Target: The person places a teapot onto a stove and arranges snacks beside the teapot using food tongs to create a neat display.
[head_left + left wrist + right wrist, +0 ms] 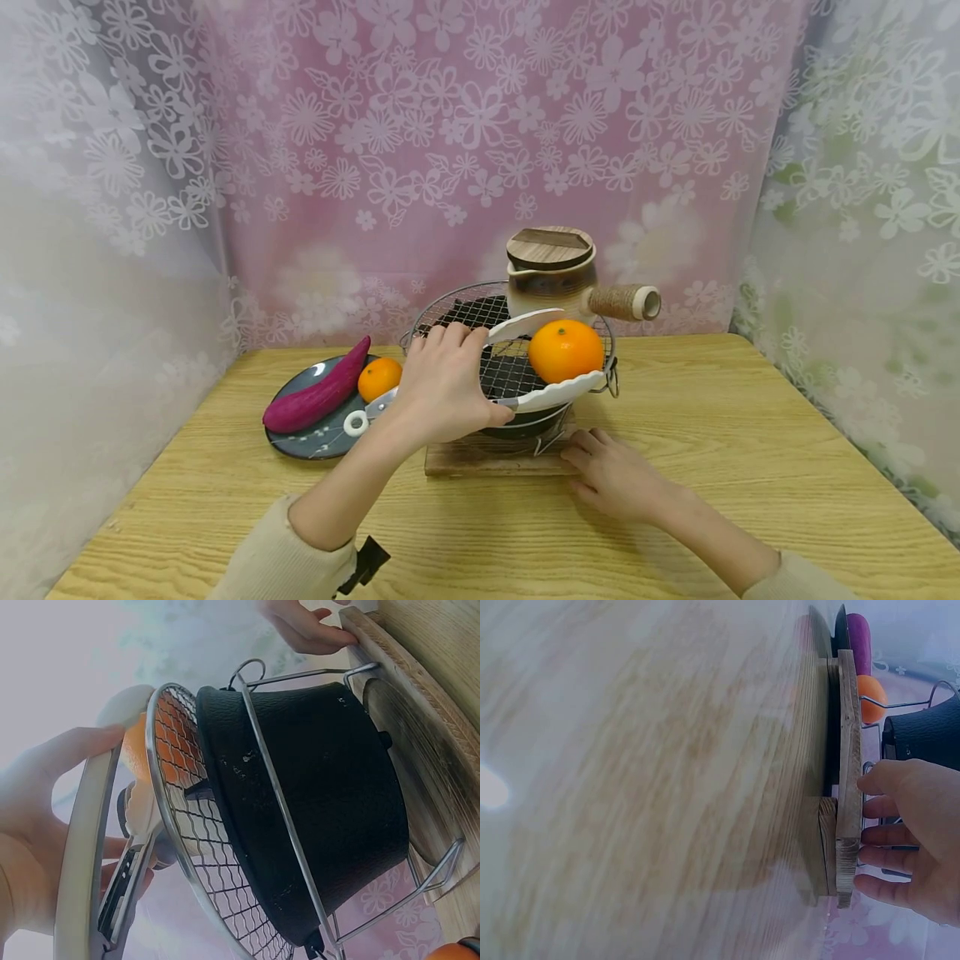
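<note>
My left hand [446,387] grips a pair of tongs [558,392] with white scalloped tips, thumb on one arm and fingers on the other. The tips stand on either side of an orange [566,352] that sits on the round wire mesh [517,358] of a small grill. Beneath the mesh is the black grill bowl [300,802] in a wire stand, set on a wooden board [495,460]. My right hand [618,475] touches the board's right end with its fingertips, fingers loosely extended, as the right wrist view shows.
A clay pot [551,287] with a wooden lid and rope-wrapped handle stands at the back of the mesh. On the left, a dark plate [300,446] bears a purple sweet potato [318,396] and a second orange [378,379]. Floral curtains [480,167] surround the wooden table [697,408].
</note>
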Demonstrator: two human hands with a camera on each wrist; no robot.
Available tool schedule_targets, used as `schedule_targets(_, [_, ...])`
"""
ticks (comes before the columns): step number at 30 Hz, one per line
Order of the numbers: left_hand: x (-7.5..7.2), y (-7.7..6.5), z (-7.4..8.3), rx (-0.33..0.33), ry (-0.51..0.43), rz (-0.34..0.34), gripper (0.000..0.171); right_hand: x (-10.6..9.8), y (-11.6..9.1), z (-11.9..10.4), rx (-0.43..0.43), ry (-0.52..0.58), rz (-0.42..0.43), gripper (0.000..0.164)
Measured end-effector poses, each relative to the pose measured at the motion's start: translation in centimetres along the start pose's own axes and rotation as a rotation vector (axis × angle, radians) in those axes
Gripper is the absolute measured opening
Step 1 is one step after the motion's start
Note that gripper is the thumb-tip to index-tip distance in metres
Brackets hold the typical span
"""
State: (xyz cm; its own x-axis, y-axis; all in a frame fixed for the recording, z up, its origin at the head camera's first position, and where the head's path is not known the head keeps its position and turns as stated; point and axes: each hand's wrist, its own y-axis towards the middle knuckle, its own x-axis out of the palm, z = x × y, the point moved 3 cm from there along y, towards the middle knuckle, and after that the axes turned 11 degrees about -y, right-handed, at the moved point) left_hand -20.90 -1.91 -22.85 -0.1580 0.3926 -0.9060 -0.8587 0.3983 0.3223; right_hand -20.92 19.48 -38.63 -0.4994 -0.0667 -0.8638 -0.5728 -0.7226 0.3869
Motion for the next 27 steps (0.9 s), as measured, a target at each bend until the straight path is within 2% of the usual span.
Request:
schedule_targets(11, [0.21, 0.22, 0.02, -0.017, 0.0, -0.001, 0.084, 0.39, 0.0, 0.19, 0.01, -0.003, 0.002, 0.025])
schedule_targets(27, [0.42, 0.2, 0.04, -0.024, 0.003, -0.01, 0.09, 0.36, 0.06, 0.16, 0.021, -0.004, -0.018, 0.024])
